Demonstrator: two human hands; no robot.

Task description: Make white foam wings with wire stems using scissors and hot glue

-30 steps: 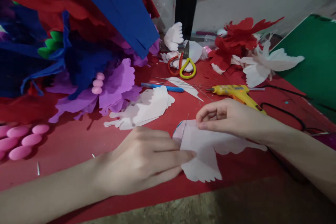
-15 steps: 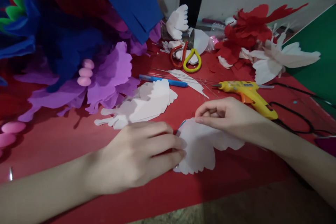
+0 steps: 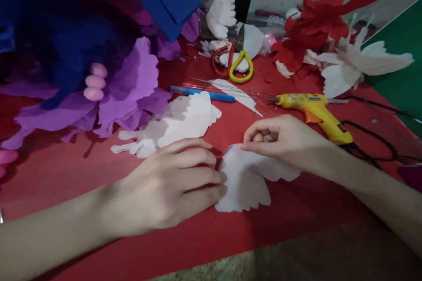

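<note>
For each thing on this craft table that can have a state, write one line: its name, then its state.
Left hand: fingers curled, pressing the white paper cutout's edge.
Right hand: pinching the cutout's top.
White paper cutout: flat on the red sheet.
Scissors: closed, lying flat.
Glue gun: lying on its side, unheld.
Blue pen: lying flat.

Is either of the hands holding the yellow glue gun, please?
No, the glue gun lies on the red sheet beyond the right hand, and both hands rest on a white paper cutout.

White paper wing [image 3: 245, 180]; yellow glue gun [image 3: 313, 109]; red table sheet [image 3: 99, 175].
</note>
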